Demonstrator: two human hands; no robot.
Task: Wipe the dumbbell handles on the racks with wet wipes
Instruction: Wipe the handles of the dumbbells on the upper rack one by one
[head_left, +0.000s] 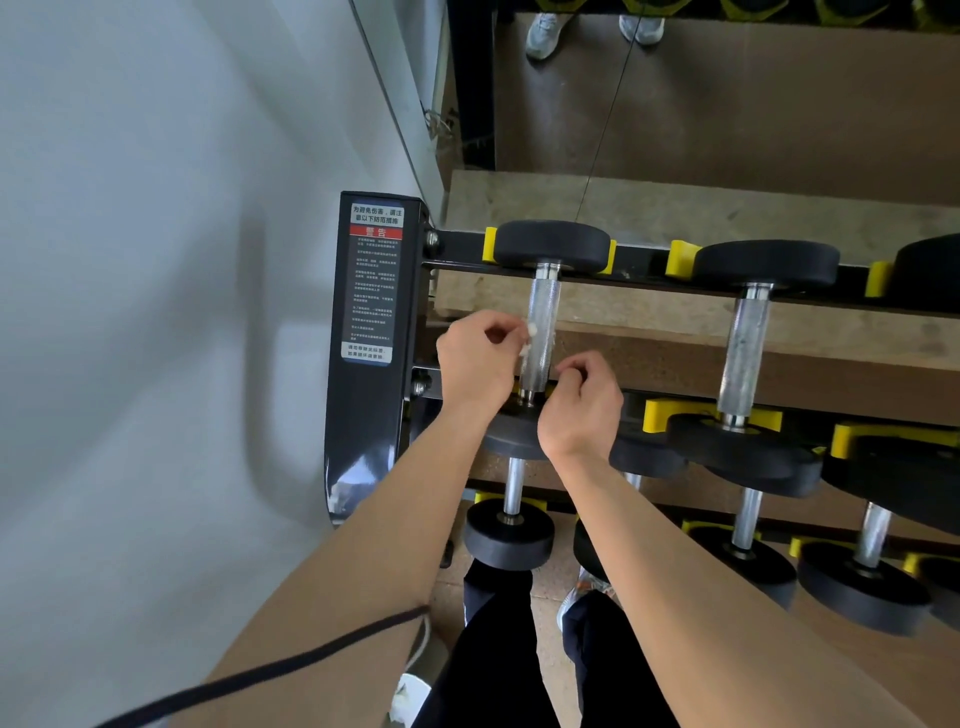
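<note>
Nearest me, the low dumbbells (509, 538) sit on the bottom tier, below my wrists. Above them, both hands flank one handle (543, 322), the leftmost on the top tier of the rack (366, 415).

My left hand (478, 364) is on the handle's left side, with the fingers curled and the thumb and fingertips pinching a small white wipe (527, 340). The wipe touches the handle's left flank at about mid-length. My right hand (582, 400) is on the right side, at the handle's near end. Its fingers are curled tight. I cannot tell whether they hold a bit of wipe or nothing, because the view there is too small.

Key relation: the handle's long axis runs straight away from me, from the near head under my wrists to the far head (553, 244). The wipe lies just right of my left fingertips. The left hand is the nearer one to the bare far stretch, so I judge the next stroke runs along that axis, away from me.

Farther right, the next handle (743, 348) lies parallel and well apart.
</note>
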